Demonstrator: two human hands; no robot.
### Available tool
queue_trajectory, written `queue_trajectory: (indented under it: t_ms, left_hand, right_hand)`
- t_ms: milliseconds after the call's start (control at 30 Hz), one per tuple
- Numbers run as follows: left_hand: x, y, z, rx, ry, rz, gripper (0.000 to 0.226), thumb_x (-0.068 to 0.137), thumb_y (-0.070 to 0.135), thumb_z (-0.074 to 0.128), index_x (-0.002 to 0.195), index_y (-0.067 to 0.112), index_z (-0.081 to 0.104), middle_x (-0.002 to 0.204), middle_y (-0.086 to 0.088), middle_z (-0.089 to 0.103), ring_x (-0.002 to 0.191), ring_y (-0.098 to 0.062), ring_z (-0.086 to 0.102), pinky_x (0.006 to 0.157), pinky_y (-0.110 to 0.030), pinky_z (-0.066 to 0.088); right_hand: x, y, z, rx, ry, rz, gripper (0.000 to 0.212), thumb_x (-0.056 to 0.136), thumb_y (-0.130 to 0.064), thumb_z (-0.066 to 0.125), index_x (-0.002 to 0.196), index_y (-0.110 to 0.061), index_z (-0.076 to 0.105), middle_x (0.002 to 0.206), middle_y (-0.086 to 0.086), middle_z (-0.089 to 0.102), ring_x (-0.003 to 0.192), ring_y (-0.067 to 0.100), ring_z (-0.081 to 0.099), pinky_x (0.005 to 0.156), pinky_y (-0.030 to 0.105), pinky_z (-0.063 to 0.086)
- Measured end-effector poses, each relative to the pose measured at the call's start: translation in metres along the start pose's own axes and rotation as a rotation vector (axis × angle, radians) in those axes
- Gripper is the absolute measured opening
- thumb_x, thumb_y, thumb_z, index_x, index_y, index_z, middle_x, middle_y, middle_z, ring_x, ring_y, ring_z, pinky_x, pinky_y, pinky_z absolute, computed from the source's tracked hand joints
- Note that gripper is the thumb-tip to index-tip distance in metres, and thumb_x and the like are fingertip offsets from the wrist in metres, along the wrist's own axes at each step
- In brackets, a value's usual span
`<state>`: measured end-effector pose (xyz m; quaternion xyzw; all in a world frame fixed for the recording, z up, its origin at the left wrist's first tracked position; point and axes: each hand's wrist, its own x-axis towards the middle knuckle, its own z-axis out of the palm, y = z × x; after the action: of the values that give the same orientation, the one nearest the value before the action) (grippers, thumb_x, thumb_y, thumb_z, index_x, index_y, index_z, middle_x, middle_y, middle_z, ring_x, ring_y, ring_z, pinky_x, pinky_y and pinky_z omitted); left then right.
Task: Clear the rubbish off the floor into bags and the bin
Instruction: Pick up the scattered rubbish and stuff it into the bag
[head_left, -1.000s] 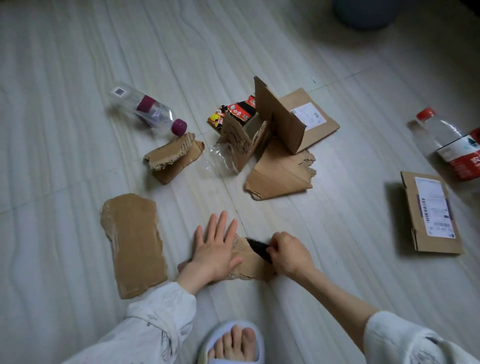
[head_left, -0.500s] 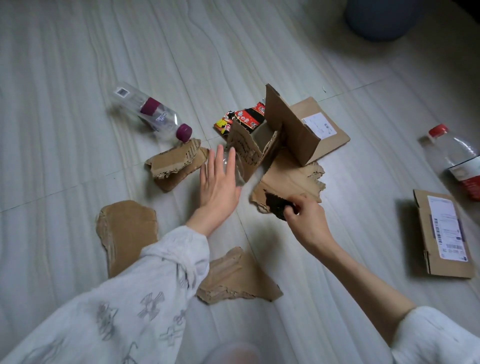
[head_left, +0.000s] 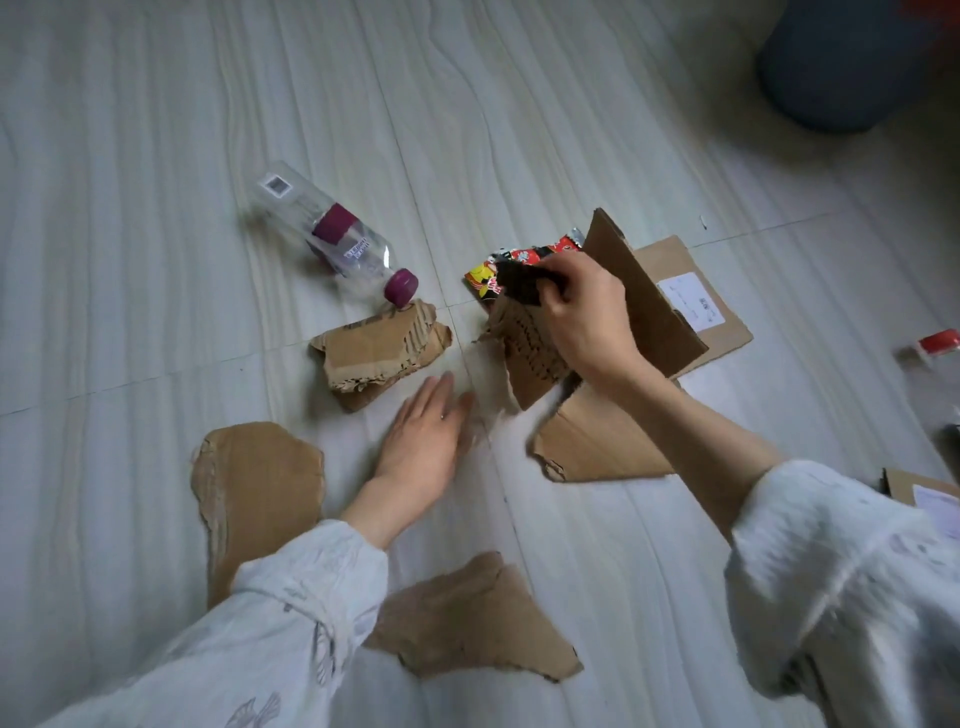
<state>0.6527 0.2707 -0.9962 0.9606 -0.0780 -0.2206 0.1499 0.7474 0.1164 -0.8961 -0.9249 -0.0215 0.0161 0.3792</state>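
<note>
Torn cardboard pieces lie scattered on the pale floor (head_left: 156, 260). My right hand (head_left: 582, 317) pinches a small black scrap (head_left: 522, 283) above the torn cardboard box (head_left: 649, 312), just over a red and yellow snack wrapper (head_left: 485, 275). My left hand (head_left: 423, 441) lies flat with straight fingers on the floor, beside a crumpled cardboard piece (head_left: 379, 353). A clear plastic bottle (head_left: 332, 244) with a purple cap lies at the back left. More cardboard pieces lie at the left (head_left: 257, 493), at the front (head_left: 478, 629) and under my right forearm (head_left: 602, 441).
A dark blue round container (head_left: 841, 62) stands at the back right corner. A red-capped bottle (head_left: 935, 345) and a labelled flat box (head_left: 919, 493) show at the right edge.
My right hand has carried the black scrap from near the front cardboard piece forward to above the box and wrapper. My left hand left that piece and moved forward onto the floor.
</note>
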Motion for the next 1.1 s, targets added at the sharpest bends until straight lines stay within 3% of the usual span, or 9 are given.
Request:
queue_trajectory:
  t_ms: [133, 233, 433, 533, 633, 700, 867, 967, 1100]
  left_hand:
    - [0.002, 0.015, 0.000, -0.010, 0.011, -0.100, 0.073, 0.092, 0.036, 0.049, 0.149, 0.019, 0.006, 0.158, -0.004, -0.007, 0.145, -0.022, -0.007, 0.117, -0.038, 0.002]
    - [0.005, 0.023, 0.002, 0.007, 0.000, -0.144, 0.083, 0.088, 0.045, 0.053, 0.149, 0.020, 0.001, 0.158, -0.005, -0.008, 0.145, -0.023, -0.008, 0.117, -0.041, 0.002]
    - [0.009, 0.023, 0.003, 0.029, -0.029, -0.164, 0.085, 0.088, 0.045, 0.053, 0.149, 0.018, 0.001, 0.157, -0.007, -0.010, 0.145, -0.026, -0.010, 0.117, -0.043, 0.002]
    - [0.008, 0.023, 0.002, 0.030, -0.038, -0.164, 0.083, 0.088, 0.045, 0.052, 0.149, 0.017, 0.003, 0.157, -0.007, -0.009, 0.145, -0.026, -0.009, 0.117, -0.044, 0.003]
    - [0.008, 0.023, 0.002, 0.041, -0.047, -0.166, 0.083, 0.088, 0.047, 0.049, 0.149, 0.019, 0.000, 0.157, -0.006, -0.011, 0.145, -0.026, -0.010, 0.118, -0.043, 0.003]
    - [0.008, 0.023, 0.002, 0.047, -0.048, -0.163, 0.084, 0.087, 0.048, 0.049, 0.149, 0.019, 0.001, 0.157, -0.006, -0.011, 0.145, -0.025, -0.010, 0.118, -0.043, 0.004]
    - [0.008, 0.022, 0.004, 0.026, -0.045, -0.160, 0.083, 0.087, 0.045, 0.051, 0.149, 0.019, 0.003, 0.157, -0.005, -0.009, 0.145, -0.025, -0.010, 0.118, -0.043, 0.003]
    - [0.007, 0.018, 0.002, 0.014, -0.065, -0.144, 0.080, 0.089, 0.044, 0.052, 0.149, 0.019, 0.006, 0.157, -0.006, -0.006, 0.145, -0.025, -0.009, 0.118, -0.044, 0.003]
    - [0.007, 0.012, -0.008, 0.005, -0.088, -0.100, 0.065, 0.093, 0.028, 0.049, 0.148, 0.019, 0.016, 0.157, -0.009, 0.002, 0.145, -0.027, 0.001, 0.118, -0.043, 0.012]
  right_hand:
    - [0.045, 0.011, 0.023, -0.143, -0.105, 0.134, 0.030, 0.092, -0.007, 0.040, 0.110, -0.004, 0.064, 0.109, 0.018, 0.065, 0.102, 0.033, 0.058, 0.077, 0.030, 0.042]
    - [0.062, 0.023, 0.034, -0.217, -0.202, 0.184, 0.032, 0.094, -0.008, 0.036, 0.117, -0.003, 0.059, 0.119, 0.020, 0.060, 0.110, 0.036, 0.054, 0.087, 0.034, 0.043]
    - [0.090, 0.041, 0.057, -0.354, -0.542, 0.269, 0.036, 0.098, -0.021, 0.035, 0.131, -0.014, 0.048, 0.146, 0.023, 0.029, 0.136, 0.039, 0.028, 0.110, 0.040, 0.027]
    - [0.083, 0.046, 0.068, -0.521, -0.644, 0.223, 0.037, 0.096, -0.026, 0.042, 0.128, -0.013, 0.053, 0.148, 0.023, 0.027, 0.131, 0.042, 0.035, 0.108, 0.040, 0.032]
    - [0.073, 0.041, 0.073, -0.611, -0.482, 0.096, 0.029, 0.092, -0.020, 0.049, 0.114, -0.005, 0.061, 0.123, 0.022, 0.056, 0.110, 0.038, 0.056, 0.084, 0.036, 0.046]
    - [0.066, 0.036, 0.074, -0.636, -0.414, 0.031, 0.023, 0.091, -0.014, 0.050, 0.106, -0.001, 0.062, 0.109, 0.021, 0.062, 0.100, 0.037, 0.060, 0.072, 0.034, 0.044]
    - [0.052, 0.027, 0.060, -0.543, -0.291, -0.068, 0.026, 0.090, -0.009, 0.047, 0.111, -0.001, 0.061, 0.106, 0.019, 0.060, 0.097, 0.038, 0.058, 0.070, 0.035, 0.042]
    - [0.039, 0.016, 0.035, -0.394, -0.163, -0.115, 0.030, 0.090, -0.003, 0.040, 0.116, -0.002, 0.057, 0.107, 0.021, 0.062, 0.095, 0.041, 0.057, 0.079, 0.044, 0.048]
    - [0.018, 0.000, -0.016, -0.255, -0.046, -0.179, 0.047, 0.087, 0.002, 0.038, 0.130, -0.014, 0.044, 0.105, 0.021, 0.063, 0.089, 0.042, 0.058, 0.076, 0.047, 0.048]
